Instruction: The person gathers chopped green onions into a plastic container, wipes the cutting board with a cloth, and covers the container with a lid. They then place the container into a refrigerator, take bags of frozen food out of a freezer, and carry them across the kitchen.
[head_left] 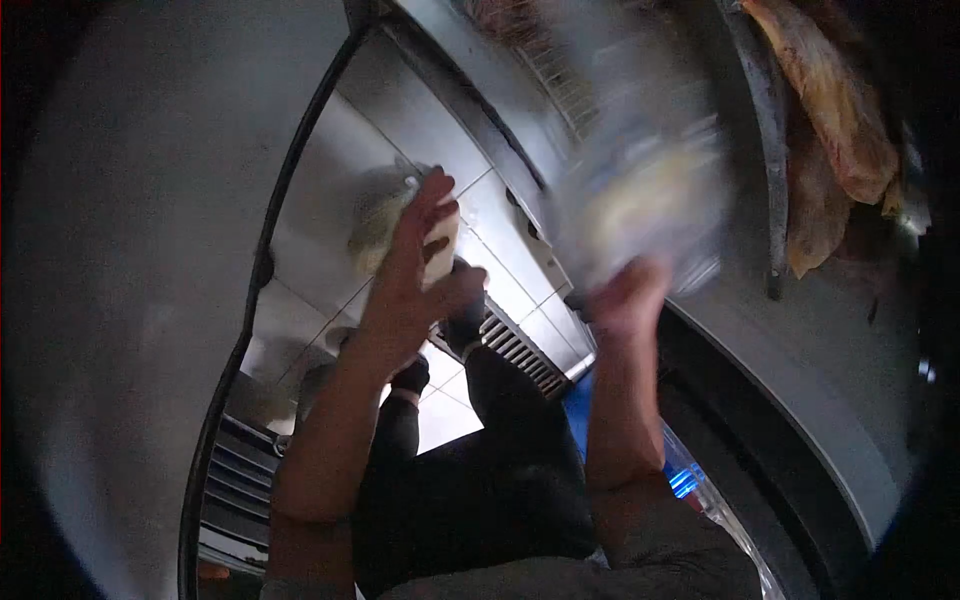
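My right hand (632, 290) is closed around the near edge of a clear plastic package (645, 205) with pale yellowish contents. Motion smears the package, so its exact kind does not show. My left hand (418, 262) is raised to the left of it, with fingers spread and curved. Just behind those fingers appear a cream-coloured surface (443, 238) and a blurred pale greenish shape (375, 228). Whether the left hand touches either one cannot be made out.
A dark gasket strip (262, 250) edges a grey panel at left. At upper right lie brownish-orange pieces, perhaps meat (835, 110), beside a metal edge (765, 130). Below are white floor tiles (510, 270), a slatted grille (520, 350), my feet, and a blue-banded clear plastic item (686, 480).
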